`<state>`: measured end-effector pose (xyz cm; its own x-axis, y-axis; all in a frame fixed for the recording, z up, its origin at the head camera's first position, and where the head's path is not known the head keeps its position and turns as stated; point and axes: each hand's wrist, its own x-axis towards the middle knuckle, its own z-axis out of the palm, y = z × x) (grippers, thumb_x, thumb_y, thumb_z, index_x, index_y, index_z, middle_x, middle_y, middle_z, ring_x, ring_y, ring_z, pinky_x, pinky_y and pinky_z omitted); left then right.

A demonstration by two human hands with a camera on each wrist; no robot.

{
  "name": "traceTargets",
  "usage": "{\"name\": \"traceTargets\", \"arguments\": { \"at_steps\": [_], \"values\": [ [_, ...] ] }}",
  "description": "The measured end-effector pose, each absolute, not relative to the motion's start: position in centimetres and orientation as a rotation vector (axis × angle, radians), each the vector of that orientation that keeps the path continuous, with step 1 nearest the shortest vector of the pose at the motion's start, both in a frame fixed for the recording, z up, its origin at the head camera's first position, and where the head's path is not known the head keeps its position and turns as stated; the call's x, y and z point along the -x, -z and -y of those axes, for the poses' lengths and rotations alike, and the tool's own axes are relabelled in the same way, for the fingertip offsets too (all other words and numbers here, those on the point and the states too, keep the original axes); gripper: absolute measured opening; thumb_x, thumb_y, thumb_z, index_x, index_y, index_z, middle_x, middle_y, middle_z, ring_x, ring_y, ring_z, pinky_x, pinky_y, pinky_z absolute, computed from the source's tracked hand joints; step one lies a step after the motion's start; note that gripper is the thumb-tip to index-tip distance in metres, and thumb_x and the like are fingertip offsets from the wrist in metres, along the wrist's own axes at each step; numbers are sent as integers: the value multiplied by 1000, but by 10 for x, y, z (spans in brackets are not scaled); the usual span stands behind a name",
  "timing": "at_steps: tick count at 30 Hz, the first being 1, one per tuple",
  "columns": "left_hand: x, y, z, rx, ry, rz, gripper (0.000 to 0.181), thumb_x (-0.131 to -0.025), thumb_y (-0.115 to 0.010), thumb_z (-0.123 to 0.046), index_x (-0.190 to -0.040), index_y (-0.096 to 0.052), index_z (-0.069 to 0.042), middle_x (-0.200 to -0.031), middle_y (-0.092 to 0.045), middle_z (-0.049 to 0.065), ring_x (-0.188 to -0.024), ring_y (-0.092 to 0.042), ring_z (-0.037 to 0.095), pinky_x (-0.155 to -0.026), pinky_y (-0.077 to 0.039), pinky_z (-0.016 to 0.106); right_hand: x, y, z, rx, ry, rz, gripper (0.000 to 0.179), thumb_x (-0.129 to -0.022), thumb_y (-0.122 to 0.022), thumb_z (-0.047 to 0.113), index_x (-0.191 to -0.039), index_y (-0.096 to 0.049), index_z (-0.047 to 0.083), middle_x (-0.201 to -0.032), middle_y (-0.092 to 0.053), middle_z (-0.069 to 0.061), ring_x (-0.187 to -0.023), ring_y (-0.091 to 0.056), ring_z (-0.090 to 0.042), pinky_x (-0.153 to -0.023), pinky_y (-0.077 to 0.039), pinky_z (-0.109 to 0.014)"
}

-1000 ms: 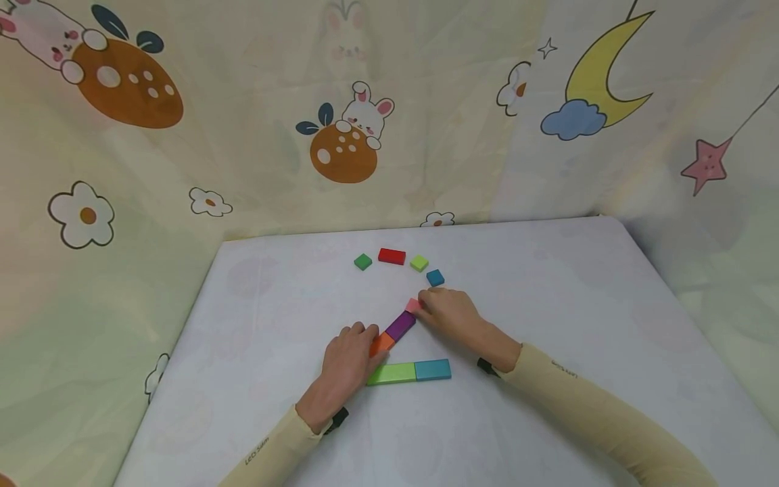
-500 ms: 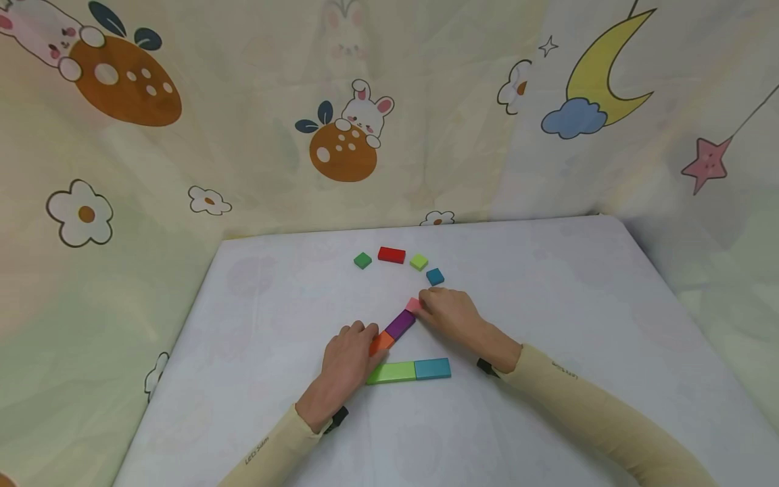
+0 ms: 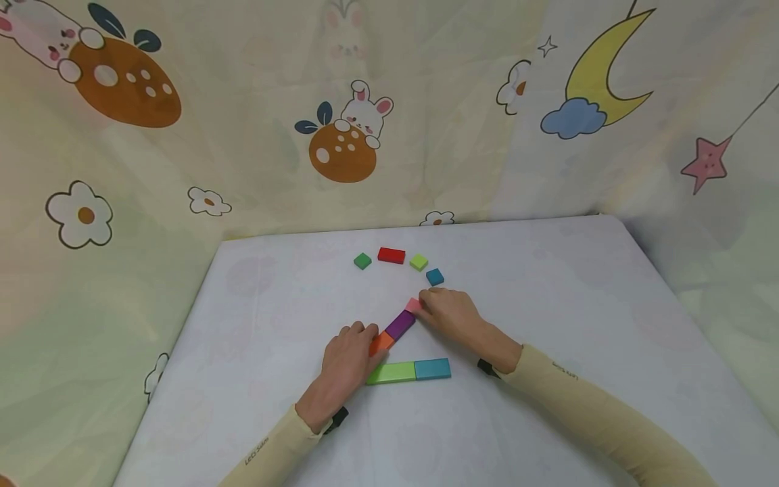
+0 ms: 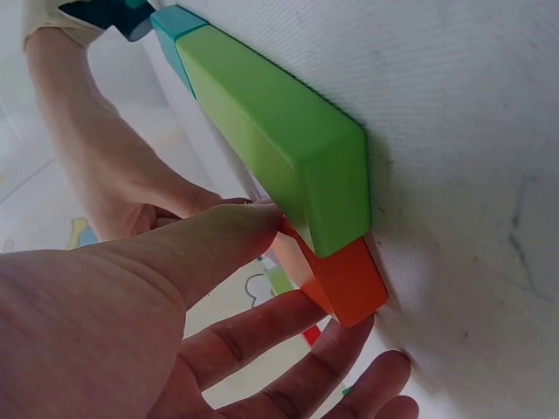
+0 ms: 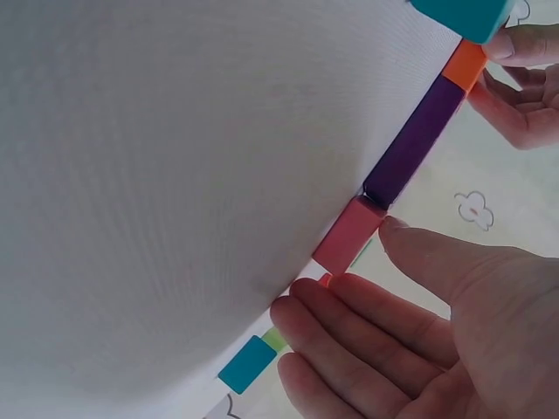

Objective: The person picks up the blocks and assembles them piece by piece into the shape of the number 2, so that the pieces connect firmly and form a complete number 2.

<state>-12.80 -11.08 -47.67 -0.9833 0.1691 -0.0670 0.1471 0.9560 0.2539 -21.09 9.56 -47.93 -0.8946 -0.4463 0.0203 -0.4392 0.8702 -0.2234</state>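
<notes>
A diagonal row of blocks runs across the table: an orange block [image 3: 381,343], a purple block [image 3: 400,325] and a pink block [image 3: 412,305], end to end. My left hand [image 3: 347,355] pinches the orange block, its thumb on one side and fingertips on the other, as the left wrist view shows. At the far end my right hand [image 3: 453,312] holds the pink block between thumb and fingers, partly covering it in the head view. Just in front of the row lie a long light green block [image 3: 392,373] and a teal block [image 3: 433,368], joined end to end; the left thumb overlaps the green one's end.
Farther back on the white table [image 3: 274,304] are a green block [image 3: 362,261], a red block [image 3: 391,255], a small lime block [image 3: 418,262] and a blue block [image 3: 435,276], spaced in an arc. A printed curtain [image 3: 255,122] hangs behind the table.
</notes>
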Motion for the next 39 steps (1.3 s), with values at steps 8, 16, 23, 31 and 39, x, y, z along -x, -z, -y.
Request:
{"name": "traceTargets", "arguments": {
  "at_steps": [8, 16, 23, 31, 39],
  "values": [
    [128, 478, 111, -240, -385, -3018, 45, -88, -76, -40, -123, -66, -13, -95, -60, 5, -81, -49, 18, -65, -43, 29, 213, 477, -98, 701, 377, -3000, 26, -92, -74, 36, -94, -69, 11, -66, -56, 2, -61, -51, -11, -57, -44, -23],
    [129, 478, 111, -232, -401, -3004, 46, -88, -76, -41, -123, -67, -13, -95, -60, 5, -81, -49, 18, -65, -42, 29, 218, 473, -106, 742, 391, -3062, 37, -89, -76, 38, -110, -73, 8, -95, -76, -5, -80, -68, -17, -72, -58, -31],
    [129, 478, 111, -244, -407, -3008, 45, -88, -76, -40, -122, -67, -13, -92, -59, 4, -79, -48, 17, -64, -40, 29, 225, 467, -108, 698, 399, -3049, 42, -89, -77, 37, -118, -72, 7, -106, -76, -9, -97, -72, -24, -80, -60, -36],
    [128, 477, 111, -247, -420, -3018, 44, -88, -76, -40, -121, -68, -12, -92, -59, 4, -79, -48, 17, -64, -40, 28, 236, 464, -113, 688, 407, -3078, 42, -89, -77, 37, -116, -72, 5, -106, -76, -10, -93, -73, -24, -80, -60, -38],
    [127, 477, 112, -250, -426, -3020, 42, -88, -77, -38, -120, -68, -12, -89, -57, 4, -77, -46, 17, -61, -37, 27, 251, 467, -120, 618, 385, -3085, 43, -90, -75, 36, -120, -70, 5, -112, -74, -12, -98, -71, -26, -83, -60, -40]
  ]
}}
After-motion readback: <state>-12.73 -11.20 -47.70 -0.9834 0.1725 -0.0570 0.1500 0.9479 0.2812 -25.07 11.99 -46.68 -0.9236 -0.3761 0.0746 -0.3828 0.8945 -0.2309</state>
